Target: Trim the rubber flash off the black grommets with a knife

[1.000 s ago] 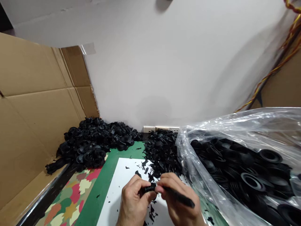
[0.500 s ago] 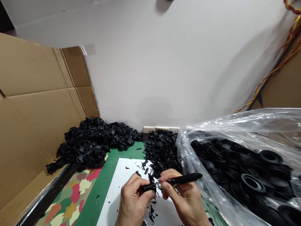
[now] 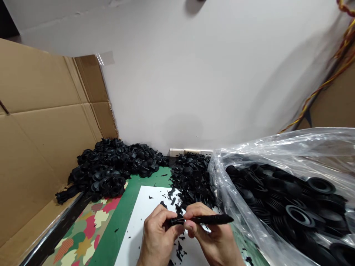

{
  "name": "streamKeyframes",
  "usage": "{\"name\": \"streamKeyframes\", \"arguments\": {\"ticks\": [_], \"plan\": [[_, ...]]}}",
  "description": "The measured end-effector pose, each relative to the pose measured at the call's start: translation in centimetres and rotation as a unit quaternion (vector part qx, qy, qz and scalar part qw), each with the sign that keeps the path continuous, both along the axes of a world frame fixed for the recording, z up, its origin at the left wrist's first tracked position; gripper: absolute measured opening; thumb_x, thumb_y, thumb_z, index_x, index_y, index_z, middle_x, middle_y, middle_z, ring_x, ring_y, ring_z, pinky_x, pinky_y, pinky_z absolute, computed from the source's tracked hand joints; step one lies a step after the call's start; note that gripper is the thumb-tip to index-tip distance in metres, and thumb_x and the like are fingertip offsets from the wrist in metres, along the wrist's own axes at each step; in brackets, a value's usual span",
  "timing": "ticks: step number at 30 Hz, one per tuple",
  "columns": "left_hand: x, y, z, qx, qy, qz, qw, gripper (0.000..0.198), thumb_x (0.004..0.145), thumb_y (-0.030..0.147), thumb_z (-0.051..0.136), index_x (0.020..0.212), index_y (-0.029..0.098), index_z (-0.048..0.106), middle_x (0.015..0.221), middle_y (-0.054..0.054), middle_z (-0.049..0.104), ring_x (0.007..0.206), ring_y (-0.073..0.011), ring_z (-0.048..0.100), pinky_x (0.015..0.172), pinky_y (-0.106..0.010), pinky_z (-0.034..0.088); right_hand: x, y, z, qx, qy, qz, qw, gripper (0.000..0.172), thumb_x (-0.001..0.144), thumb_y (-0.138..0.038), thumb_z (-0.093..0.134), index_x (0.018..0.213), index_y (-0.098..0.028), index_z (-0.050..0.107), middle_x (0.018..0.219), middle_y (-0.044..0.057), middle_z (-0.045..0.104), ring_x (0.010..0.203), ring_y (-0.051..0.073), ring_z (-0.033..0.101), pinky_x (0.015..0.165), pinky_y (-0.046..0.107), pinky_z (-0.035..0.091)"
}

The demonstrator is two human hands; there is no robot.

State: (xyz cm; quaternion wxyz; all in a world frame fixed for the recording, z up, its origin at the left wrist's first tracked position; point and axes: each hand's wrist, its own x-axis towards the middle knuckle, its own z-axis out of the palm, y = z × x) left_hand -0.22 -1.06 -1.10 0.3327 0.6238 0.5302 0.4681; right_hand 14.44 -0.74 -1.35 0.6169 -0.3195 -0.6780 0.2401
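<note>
My left hand [image 3: 160, 233] is closed around a small black ribbed rubber part [image 3: 173, 221], pinched between thumb and fingers. In my right hand [image 3: 212, 231] is a black-handled craft knife [image 3: 213, 219], its thin metal tip reaching the near end of that part. The knife handle lies almost level, pointing right. Fingers cover much of the part, so the exact contact of the tip is hard to see. Beneath both hands lies a white sheet [image 3: 133, 236] scattered with black rubber scraps [image 3: 179, 251].
A heap of black rubber parts [image 3: 111, 170] sits left against a cardboard panel [image 3: 50, 122]. A pile of black shavings [image 3: 192, 177] lies behind my hands. On the right, a clear plastic bag [image 3: 222, 173] holds more ribbed parts. A power strip [image 3: 177, 152] runs along the wall.
The knife has swung from tilting up at the right to nearly level, and my right hand has shifted slightly left and closer to my left hand. The left hand stays almost in place.
</note>
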Motion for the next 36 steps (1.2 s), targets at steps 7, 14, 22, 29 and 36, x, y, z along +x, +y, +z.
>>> {"name": "streamKeyframes", "arguments": {"ticks": [7, 14, 22, 29, 36], "plan": [[-0.2, 0.0, -0.2, 0.027, 0.017, -0.007, 0.999, 0.046, 0.066, 0.061, 0.065, 0.066, 0.015, 0.072, 0.061, -0.001, 0.05, 0.053, -0.0142, 0.045, 0.048, -0.024, 0.032, -0.8, -0.3, -0.2, 0.101, -0.091, -0.031, 0.99, 0.016, 0.092, -0.028, 0.048, 0.081, -0.02, 0.056, 0.07, 0.003, 0.061, 0.058, 0.013, 0.06, 0.049, 0.021, 0.046], [0.1, -0.3, 0.0, 0.024, -0.027, -0.019, 0.999, 0.008, 0.065, 0.026, 0.073, 0.066, 0.018, 0.072, 0.063, -0.001, 0.055, 0.057, -0.0154, 0.052, 0.052, -0.023, 0.039, 0.9, 0.2, 0.0, 0.082, -0.062, -0.138, 0.985, 0.011, 0.089, -0.018, 0.05, 0.082, -0.02, 0.059, 0.073, 0.004, 0.062, 0.056, 0.013, 0.06, 0.047, 0.021, 0.048], [0.0, 0.1, 0.3, 0.004, -0.121, -0.024, 0.992, 0.011, 0.06, 0.014, 0.074, 0.07, 0.019, 0.075, 0.066, -0.001, 0.059, 0.062, -0.0159, 0.054, 0.056, -0.024, 0.043, 1.2, 0.2, 0.4, -0.165, 0.156, -0.065, 0.972, 0.02, 0.08, -0.039, 0.063, 0.076, -0.019, 0.063, 0.055, -0.002, 0.057, 0.044, 0.013, 0.054, 0.044, 0.024, 0.046], [0.1, 0.0, 0.4, -0.004, -0.123, -0.014, 0.992, 0.015, 0.058, 0.01, 0.073, 0.069, 0.02, 0.075, 0.066, 0.0, 0.059, 0.061, -0.0145, 0.055, 0.054, -0.022, 0.043, 0.3, -0.3, 0.7, -0.16, 0.174, 0.024, 0.971, 0.021, 0.079, -0.038, 0.065, 0.073, -0.018, 0.065, 0.069, 0.001, 0.059, 0.046, 0.011, 0.054, 0.044, 0.024, 0.045], [0.1, 0.0, 0.1, 0.001, -0.091, -0.005, 0.996, 0.009, 0.06, 0.017, 0.077, 0.068, 0.02, 0.075, 0.065, 0.001, 0.058, 0.059, -0.0144, 0.055, 0.052, -0.022, 0.042, 0.2, -0.5, 0.0, -0.119, 0.099, 0.037, 0.987, 0.014, 0.082, -0.032, 0.062, 0.079, -0.018, 0.066, 0.076, 0.003, 0.061, 0.048, 0.011, 0.056, 0.044, 0.023, 0.049]]}}
